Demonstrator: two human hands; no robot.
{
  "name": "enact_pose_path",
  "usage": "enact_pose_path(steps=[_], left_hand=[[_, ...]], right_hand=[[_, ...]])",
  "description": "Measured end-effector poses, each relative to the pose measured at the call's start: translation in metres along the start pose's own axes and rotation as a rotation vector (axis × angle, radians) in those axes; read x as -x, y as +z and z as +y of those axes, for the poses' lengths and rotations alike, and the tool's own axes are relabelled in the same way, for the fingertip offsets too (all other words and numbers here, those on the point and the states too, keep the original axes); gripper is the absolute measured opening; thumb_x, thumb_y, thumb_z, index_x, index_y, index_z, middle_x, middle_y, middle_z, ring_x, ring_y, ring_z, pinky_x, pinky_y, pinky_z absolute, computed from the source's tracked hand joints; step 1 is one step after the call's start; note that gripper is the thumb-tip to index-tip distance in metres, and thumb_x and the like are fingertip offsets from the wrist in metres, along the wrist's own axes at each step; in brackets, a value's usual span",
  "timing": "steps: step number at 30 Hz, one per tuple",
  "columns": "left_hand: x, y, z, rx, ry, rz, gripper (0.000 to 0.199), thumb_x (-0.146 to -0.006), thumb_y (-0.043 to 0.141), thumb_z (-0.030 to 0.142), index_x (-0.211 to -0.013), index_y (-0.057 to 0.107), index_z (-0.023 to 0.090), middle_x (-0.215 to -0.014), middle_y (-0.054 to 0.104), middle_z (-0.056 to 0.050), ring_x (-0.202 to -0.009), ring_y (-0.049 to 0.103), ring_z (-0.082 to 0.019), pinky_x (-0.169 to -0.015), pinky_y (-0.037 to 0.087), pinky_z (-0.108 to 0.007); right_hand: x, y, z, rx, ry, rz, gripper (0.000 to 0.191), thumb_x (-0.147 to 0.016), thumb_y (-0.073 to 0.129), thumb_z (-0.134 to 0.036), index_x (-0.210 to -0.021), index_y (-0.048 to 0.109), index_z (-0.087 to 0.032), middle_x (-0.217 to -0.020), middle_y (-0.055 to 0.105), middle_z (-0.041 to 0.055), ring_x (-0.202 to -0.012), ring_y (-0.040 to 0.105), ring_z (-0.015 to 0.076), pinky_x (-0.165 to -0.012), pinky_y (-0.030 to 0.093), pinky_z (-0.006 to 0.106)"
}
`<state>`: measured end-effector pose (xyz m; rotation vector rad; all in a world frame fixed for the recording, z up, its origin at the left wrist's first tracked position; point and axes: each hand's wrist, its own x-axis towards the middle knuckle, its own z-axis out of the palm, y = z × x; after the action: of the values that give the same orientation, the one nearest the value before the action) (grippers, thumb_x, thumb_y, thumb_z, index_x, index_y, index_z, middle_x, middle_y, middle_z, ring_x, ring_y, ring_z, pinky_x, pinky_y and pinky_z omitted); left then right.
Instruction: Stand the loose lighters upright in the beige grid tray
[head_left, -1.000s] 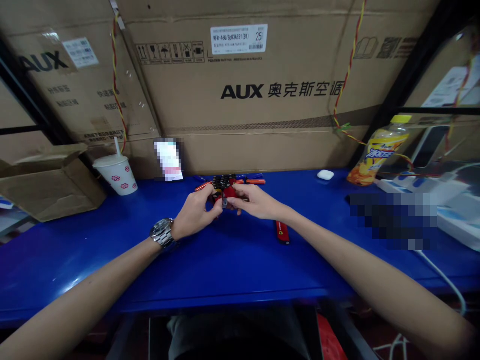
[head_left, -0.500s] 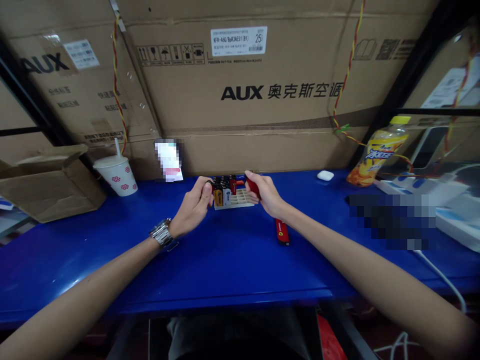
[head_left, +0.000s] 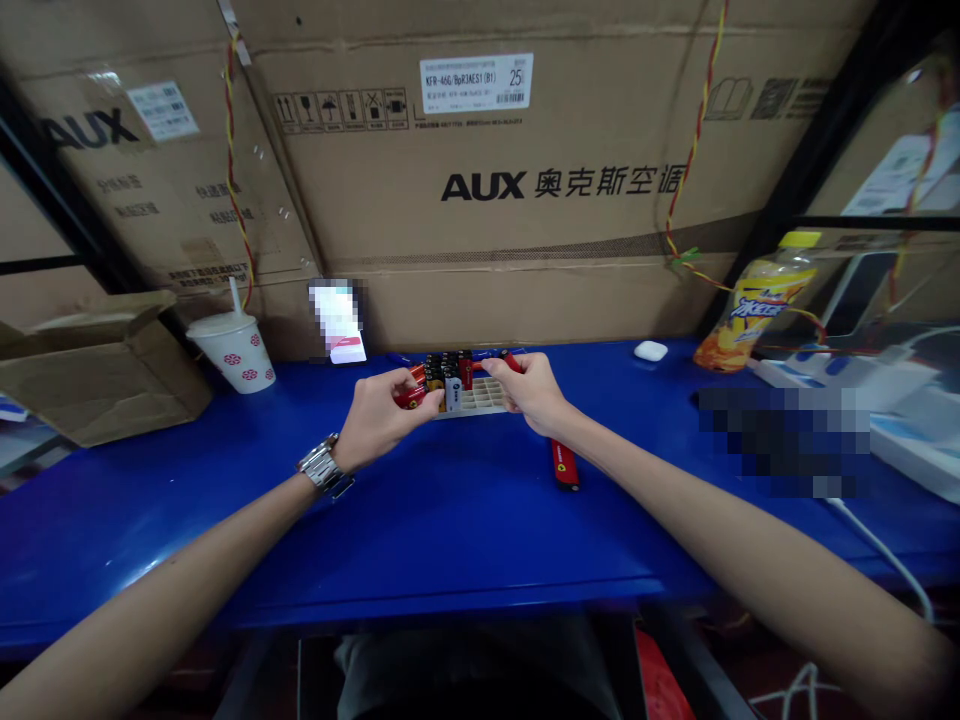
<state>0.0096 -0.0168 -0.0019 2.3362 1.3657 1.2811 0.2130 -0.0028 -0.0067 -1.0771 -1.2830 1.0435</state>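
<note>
On the blue worktop (head_left: 450, 530), the left hand's (head_left: 375, 415) fingers pinch a red battery (head_left: 409, 398) left of the partly filled tray (head_left: 484, 398), while the right hand's (head_left: 538, 392) fingers pinch a second battery (head_left: 511, 361) at its right.

Upright batteries (head_left: 453, 394) in pale tray (head_left: 481, 407)

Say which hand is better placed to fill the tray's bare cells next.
Right, likely: the right hand holds a red battery beside open cells in the white tray; the left hand, gripping another red battery, is at the packed end.
</note>
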Motion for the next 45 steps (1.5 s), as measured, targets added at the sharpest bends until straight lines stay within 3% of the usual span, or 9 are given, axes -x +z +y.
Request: enact_pose_path(steps=[5, 12, 20, 25, 28, 31, 35, 41, 45], left_hand=[[0.000, 0.001, 0.000, -0.060, -0.001, 0.024, 0.032, -0.071, 0.065, 0.042, -0.060, 0.049, 0.017, -0.049, 0.044, 0.006, -0.045, 0.033, -0.006, -0.042, 0.027, -0.020], [-0.001, 0.002, -0.003, -0.085, -0.019, 0.066, 0.030, -0.070, 0.065, 0.038, -0.059, 0.046, 0.018, -0.048, 0.044, 0.007, -0.045, 0.032, -0.006, -0.042, 0.027, -0.019], [-0.001, 0.003, -0.005, -0.066, -0.024, 0.082, 0.029, -0.070, 0.066, 0.038, -0.061, 0.048, 0.018, -0.050, 0.046, 0.006, -0.046, 0.035, -0.006, -0.043, 0.029, -0.019], [-0.001, 0.004, -0.006, -0.025, -0.025, 0.118, 0.032, -0.070, 0.068, 0.042, -0.064, 0.049, 0.018, -0.052, 0.049, 0.006, -0.046, 0.038, -0.007, -0.042, 0.029, -0.019], [-0.001, 0.004, -0.007, -0.037, -0.018, 0.123, 0.030, -0.069, 0.069, 0.039, -0.065, 0.047, 0.019, -0.053, 0.050, 0.006, -0.046, 0.039, -0.007, -0.043, 0.030, -0.020], [-0.002, 0.003, -0.006, -0.055, -0.011, 0.117, 0.027, -0.071, 0.067, 0.034, -0.067, 0.045, 0.019, -0.054, 0.050, 0.006, -0.048, 0.041, -0.007, -0.045, 0.031, -0.020], [-0.002, 0.003, -0.003, -0.071, -0.018, 0.095, 0.025, -0.072, 0.066, 0.029, -0.067, 0.043, 0.019, -0.055, 0.051, 0.005, -0.048, 0.041, -0.007, -0.046, 0.033, -0.020], [-0.002, 0.003, -0.005, -0.081, -0.010, 0.064, 0.022, -0.072, 0.065, 0.027, -0.067, 0.045, 0.019, -0.055, 0.052, 0.005, -0.048, 0.042, -0.008, -0.046, 0.033, -0.020], [-0.003, 0.004, -0.006, -0.087, -0.014, 0.053, 0.019, -0.071, 0.064, 0.024, -0.067, 0.046, 0.019, -0.054, 0.051, 0.006, -0.047, 0.041, -0.008, -0.046, 0.034, -0.019]], right_hand=[[0.001, 0.002, -0.002, 0.027, -0.040, 0.032, 0.018, -0.070, 0.058, -0.032, -0.070, 0.058, -0.014, -0.043, 0.028, -0.0097, -0.036, 0.024, 0.0054, -0.036, 0.020, 0.024], [-0.001, 0.001, 0.003, 0.047, -0.066, 0.025, 0.030, -0.069, 0.059, -0.033, -0.052, 0.037, -0.021, -0.042, 0.027, -0.0091, -0.035, 0.026, 0.0039, -0.034, 0.020, 0.023], [-0.003, 0.000, 0.004, 0.031, -0.055, 0.018, 0.029, -0.071, 0.061, -0.033, -0.055, 0.040, -0.021, -0.043, 0.026, -0.0097, -0.035, 0.024, 0.0040, -0.033, 0.020, 0.023], [-0.003, -0.002, 0.006, -0.003, -0.065, -0.074, 0.042, -0.068, 0.071, -0.046, -0.056, 0.039, -0.021, -0.046, 0.028, -0.0094, -0.039, 0.023, 0.0036, -0.036, 0.020, 0.023], [-0.005, -0.003, 0.007, -0.062, -0.052, -0.158, 0.043, -0.069, 0.067, -0.056, -0.061, 0.045, -0.020, -0.046, 0.028, -0.0098, -0.039, 0.023, 0.0042, -0.037, 0.022, 0.023], [-0.008, -0.003, 0.008, -0.125, -0.039, -0.179, 0.052, -0.081, 0.043, -0.067, -0.073, 0.057, -0.017, -0.046, 0.036, -0.0068, -0.039, 0.032, 0.0072, -0.041, 0.029, 0.024], [-0.014, -0.004, 0.012, -0.159, -0.042, -0.126, 0.052, -0.087, 0.038, -0.061, -0.094, 0.061, -0.015, -0.060, 0.048, -0.0020, -0.048, 0.043, 0.0092, -0.047, 0.034, 0.024], [-0.017, -0.006, 0.017, 0.019, -0.194, -0.119, 0.033, -0.083, 0.053, -0.046, -0.095, 0.060, -0.017, -0.075, 0.054, 0.0008, -0.063, 0.047, 0.0110, -0.056, 0.037, 0.025], [-0.021, -0.007, 0.020, 0.237, -0.357, -0.058, 0.026, -0.074, 0.067, -0.040, -0.086, 0.060, -0.018, -0.066, 0.050, -0.0030, -0.061, 0.044, 0.0107, -0.059, 0.035, 0.025]])
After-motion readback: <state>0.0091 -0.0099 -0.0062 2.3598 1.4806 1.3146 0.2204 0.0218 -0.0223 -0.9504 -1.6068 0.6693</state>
